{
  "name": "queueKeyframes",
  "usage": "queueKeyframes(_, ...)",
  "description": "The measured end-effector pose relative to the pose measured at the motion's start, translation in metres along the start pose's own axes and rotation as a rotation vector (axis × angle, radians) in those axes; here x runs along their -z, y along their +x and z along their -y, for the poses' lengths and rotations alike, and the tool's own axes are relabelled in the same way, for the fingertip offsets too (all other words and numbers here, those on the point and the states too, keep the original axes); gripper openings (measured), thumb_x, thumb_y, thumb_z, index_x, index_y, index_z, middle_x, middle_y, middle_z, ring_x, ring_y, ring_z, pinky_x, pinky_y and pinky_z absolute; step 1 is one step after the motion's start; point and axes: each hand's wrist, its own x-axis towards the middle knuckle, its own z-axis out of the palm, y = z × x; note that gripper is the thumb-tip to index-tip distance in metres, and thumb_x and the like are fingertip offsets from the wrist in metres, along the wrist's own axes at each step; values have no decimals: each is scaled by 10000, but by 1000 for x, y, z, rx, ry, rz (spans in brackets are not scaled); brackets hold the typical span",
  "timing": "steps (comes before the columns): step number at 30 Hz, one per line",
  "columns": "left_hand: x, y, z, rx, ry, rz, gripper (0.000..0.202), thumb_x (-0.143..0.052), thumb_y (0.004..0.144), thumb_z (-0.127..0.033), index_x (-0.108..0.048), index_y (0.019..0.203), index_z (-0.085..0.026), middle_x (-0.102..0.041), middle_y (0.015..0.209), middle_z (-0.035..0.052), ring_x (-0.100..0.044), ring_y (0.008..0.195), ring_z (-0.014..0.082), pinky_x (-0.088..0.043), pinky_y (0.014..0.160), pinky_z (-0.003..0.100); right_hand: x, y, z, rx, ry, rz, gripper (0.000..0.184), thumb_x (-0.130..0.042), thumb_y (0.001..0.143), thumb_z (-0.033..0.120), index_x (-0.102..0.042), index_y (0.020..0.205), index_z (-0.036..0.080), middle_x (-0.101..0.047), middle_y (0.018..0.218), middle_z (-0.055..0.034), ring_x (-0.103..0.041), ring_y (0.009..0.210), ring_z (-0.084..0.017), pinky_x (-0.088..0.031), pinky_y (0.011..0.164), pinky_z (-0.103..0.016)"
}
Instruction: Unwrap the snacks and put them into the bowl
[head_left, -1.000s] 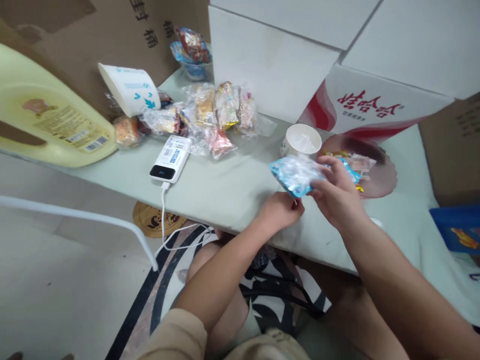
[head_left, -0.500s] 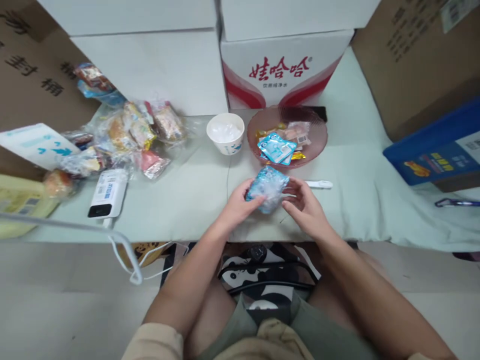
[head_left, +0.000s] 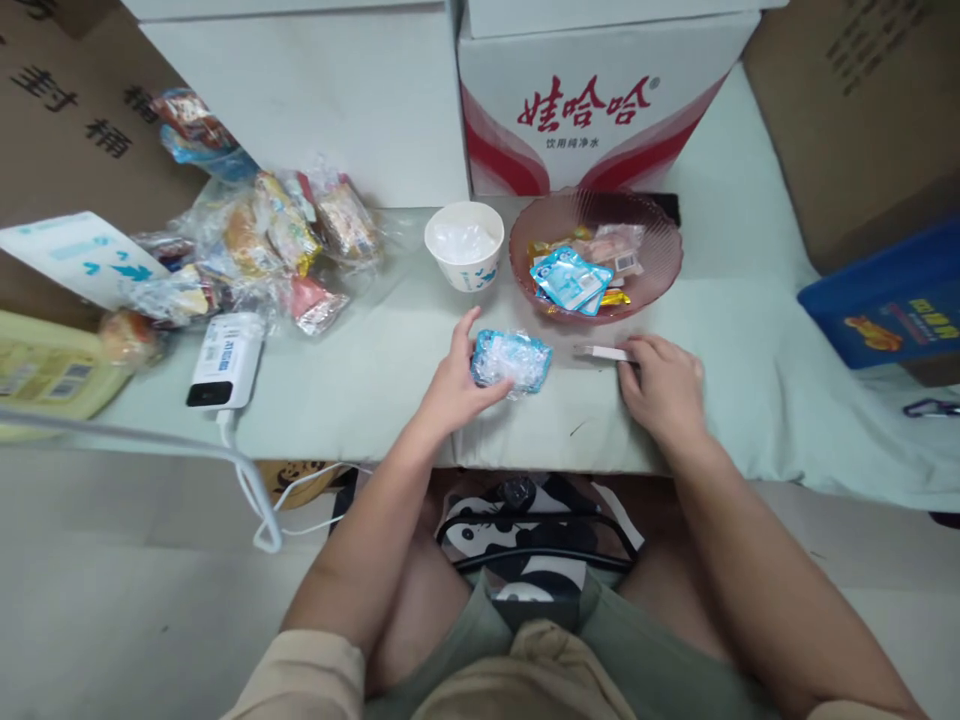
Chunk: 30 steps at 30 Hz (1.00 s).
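A small bundle of blue packets wrapped in clear plastic [head_left: 517, 362] lies low over the table. My left hand [head_left: 459, 378] has hold of its left end, thumb across the near edge and index finger sticking up loosely. To the right, my right hand [head_left: 664, 390] pinches a slim white tool with a grey end [head_left: 606, 352], which points left toward the bundle. The tool's other end is hidden in the fingers. Behind stand a paper cup [head_left: 466, 275] with clear plastic inside and a pink glass bowl [head_left: 660, 265] holding blue sachets [head_left: 566, 280] and other small packets.
Wrapped snacks [head_left: 262, 240] are piled at the left, near a white power bank [head_left: 225, 360] with its cable. White cartons [head_left: 600, 120] line the back. A blue package [head_left: 885, 290] leans at the right. The cloth-covered table [head_left: 375, 400] ends just before my lap.
My right hand has left the wrapped bundle and moved right onto the white tool. The bundle is lower and tilted flatter in my left hand. The camera view has shifted slightly.
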Motion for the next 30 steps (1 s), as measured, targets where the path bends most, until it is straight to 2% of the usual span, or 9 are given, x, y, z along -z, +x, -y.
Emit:
queueKeyframes(3,-2,-2,-2,-24,61,60,1064,-778,706,-302,-149,1562,-234,-637,1006,49,-613,793,183,-500,815,347,7,-6,10,90,121,50,373,-402,958,342,-689,1155,205,-731,1026,-138,-669,932,-300,-493,858,-446)
queueKeyframes(7,-12,-3,-9,-1,81,-1,1045,-742,738,-300,-115,1573,-254,-651,1007,48,-595,717,165,-497,773,335,10,-15,37,227,334,126,403,-385,973,372,-659,1241,248,-752,1004,-93,-691,883,-248,-521,806,-366)
queueKeyframes(10,-19,-3,-14,-15,57,-30,1026,-729,743,-273,-123,1570,-250,-668,1014,48,-609,732,168,-499,769,329,5,-16,54,218,340,169,377,-418,960,382,-670,1208,251,-768,938,-73,-702,814,-238,-516,753,-341)
queueKeyframes(13,-22,-2,-16,-36,25,-37,1007,-720,747,-258,-136,1567,-235,-682,1034,55,-635,800,183,-504,799,336,0,-12,59,183,296,170,363,-421,957,376,-684,1173,251,-774,919,-70,-701,770,-239,-493,705,-329)
queueKeyframes(20,-13,3,-1,17,-35,-76,989,-729,729,-300,-186,1551,-210,-681,1104,87,-658,879,189,-513,852,341,6,-7,36,157,171,274,341,-454,936,368,-719,1122,259,-784,896,-57,-698,724,-252,-453,659,-338)
queueKeyframes(22,-9,4,3,36,-12,-96,949,-720,734,-297,-223,1537,-200,-681,1076,83,-654,848,188,-521,837,351,12,-8,24,143,136,259,322,-469,928,362,-730,1089,265,-785,933,-58,-701,765,-263,-457,671,-348)
queueKeyframes(24,-4,5,4,45,60,-109,844,-710,740,-287,-331,1489,-203,-675,1068,80,-654,863,201,-526,858,375,17,-8,13,113,109,219,316,-484,922,360,-732,1094,265,-780,1000,-66,-702,826,-277,-465,694,-361)
queueKeyframes(27,0,5,2,12,238,-189,589,-706,749,-287,-549,1310,-205,-612,1248,125,-610,1140,284,-473,1025,447,19,-7,1,50,54,151,324,-499,918,348,-720,1133,249,-762,1067,-97,-688,915,-310,-473,735,-394)
queueKeyframes(30,2,4,0,-65,316,-217,496,-746,738,-332,-623,1195,-182,-514,1386,158,-481,1343,327,-381,1142,483,15,-5,-1,23,-15,47,316,-511,903,304,-717,1129,223,-739,1100,-133,-652,1017,-357,-471,814,-464)
